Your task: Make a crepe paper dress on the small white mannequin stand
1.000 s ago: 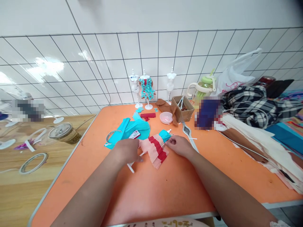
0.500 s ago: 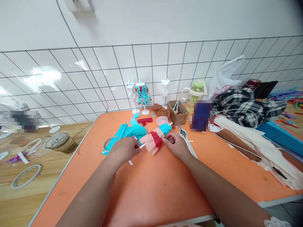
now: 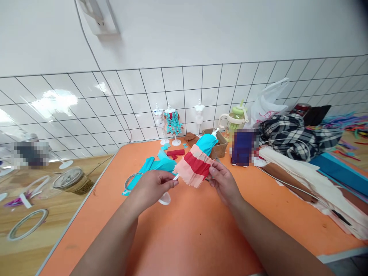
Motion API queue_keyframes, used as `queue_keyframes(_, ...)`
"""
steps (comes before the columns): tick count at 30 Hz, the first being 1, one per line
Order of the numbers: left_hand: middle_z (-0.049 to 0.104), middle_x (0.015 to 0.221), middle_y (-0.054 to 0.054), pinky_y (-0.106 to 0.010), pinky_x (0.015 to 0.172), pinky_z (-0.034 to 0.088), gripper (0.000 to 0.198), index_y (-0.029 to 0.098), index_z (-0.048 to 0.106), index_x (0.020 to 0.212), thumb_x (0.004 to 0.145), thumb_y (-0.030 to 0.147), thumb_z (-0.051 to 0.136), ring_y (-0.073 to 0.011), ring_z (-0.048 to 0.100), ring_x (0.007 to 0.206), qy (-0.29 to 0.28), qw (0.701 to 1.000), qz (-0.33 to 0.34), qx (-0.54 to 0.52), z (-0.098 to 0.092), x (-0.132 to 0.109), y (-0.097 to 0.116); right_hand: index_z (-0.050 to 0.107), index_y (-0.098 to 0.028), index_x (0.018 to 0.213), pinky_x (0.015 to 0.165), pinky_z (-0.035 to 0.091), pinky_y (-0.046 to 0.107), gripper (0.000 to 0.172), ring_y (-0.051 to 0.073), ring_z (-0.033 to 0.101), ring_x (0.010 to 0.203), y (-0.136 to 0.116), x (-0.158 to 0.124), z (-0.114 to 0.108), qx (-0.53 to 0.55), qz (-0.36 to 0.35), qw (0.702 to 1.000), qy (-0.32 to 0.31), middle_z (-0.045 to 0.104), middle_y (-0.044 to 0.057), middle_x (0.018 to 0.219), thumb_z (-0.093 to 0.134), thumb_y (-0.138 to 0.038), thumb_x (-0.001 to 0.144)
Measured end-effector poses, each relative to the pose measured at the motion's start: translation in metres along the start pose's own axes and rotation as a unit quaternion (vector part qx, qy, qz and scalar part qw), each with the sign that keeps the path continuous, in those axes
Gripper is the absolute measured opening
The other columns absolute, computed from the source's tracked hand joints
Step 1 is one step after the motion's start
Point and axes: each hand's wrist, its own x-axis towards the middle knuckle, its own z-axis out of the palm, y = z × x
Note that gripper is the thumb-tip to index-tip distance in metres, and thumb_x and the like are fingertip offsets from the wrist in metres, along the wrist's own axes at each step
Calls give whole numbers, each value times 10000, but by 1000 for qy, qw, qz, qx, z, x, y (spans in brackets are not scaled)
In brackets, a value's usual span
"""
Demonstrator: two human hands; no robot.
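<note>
Crepe dress [image 3: 196, 165] held tilted above table [image 3: 201, 234]: left hand [image 3: 152, 186] pinches its white stand [image 3: 166, 199], right hand [image 3: 223, 181] pinches the dress edge, where a hard tug would likely tear the paper.

- The dressed mannequin [image 3: 198, 163] is held between the left hand [image 3: 155, 186] and the right hand [image 3: 223, 183], above the table [image 3: 201, 237].
- Paper sheets [image 3: 156, 166] lie just behind the left hand, with a tape ring [image 3: 128, 180] to its left.
- A cardboard box [image 3: 220, 148] stands behind the right hand, and a drinking jug [image 3: 233, 122] behind the box.
- Small mannequin stands [image 3: 171, 124] line the wall, well behind both hands.
- A heap of cloth [image 3: 296, 134] lies far right of the right hand.
- A lidded jar [image 3: 73, 181] stands far left of the left hand.
</note>
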Motion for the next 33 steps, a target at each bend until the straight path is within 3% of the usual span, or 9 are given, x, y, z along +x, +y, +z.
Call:
queue_keyframes(14, 674, 831, 17, -222, 709, 448, 243, 248, 695, 821, 867, 433, 545, -146, 598, 801, -86, 980, 56, -169, 10, 12, -4, 600, -204, 768, 366, 189, 161, 276, 45, 330, 440, -20, -8, 4, 36, -26, 999, 29, 470, -62, 568, 759, -421, 705)
queue_keyframes(18, 648, 830, 2, -224, 683, 433, 273, 228, 682, 827, 890, 440, 523, -143, 569, 770, -104, 973, 91, -183, 14, 16, -7, 617, -207, 743, 373, 233, 179, 253, 53, 349, 440, -31, -7, 9, 3, -55, 998, 35, 528, -45, 586, 751, -418, 706)
queue_keyframes(23, 609, 801, -12, -223, 624, 398, 315, 192, 652, 831, 891, 470, 517, -126, 496, 688, -96, 962, 121, -226, 18, 20, -12, 664, -227, 765, 511, 424, 240, 122, 119, 544, 598, -66, -12, 34, -109, -167, 980, 15, 669, 18, 765, 744, -310, 726)
queue_keyframes(28, 594, 740, -31, -234, 601, 387, 394, 149, 631, 752, 827, 533, 579, -126, 460, 646, -55, 947, 145, -280, 18, 19, -19, 692, -217, 744, 462, 398, 244, 79, 118, 520, 545, -96, -24, 61, -160, -203, 966, -7, 683, 31, 747, 731, -284, 732)
queue_keyframes(33, 577, 668, -27, -240, 590, 394, 364, 137, 635, 679, 754, 491, 676, -136, 467, 635, -47, 948, 138, -284, 15, 18, -21, 738, -236, 774, 470, 390, 241, 58, 107, 490, 529, -103, -29, 65, -204, -196, 958, -48, 685, 13, 693, 729, -284, 744)
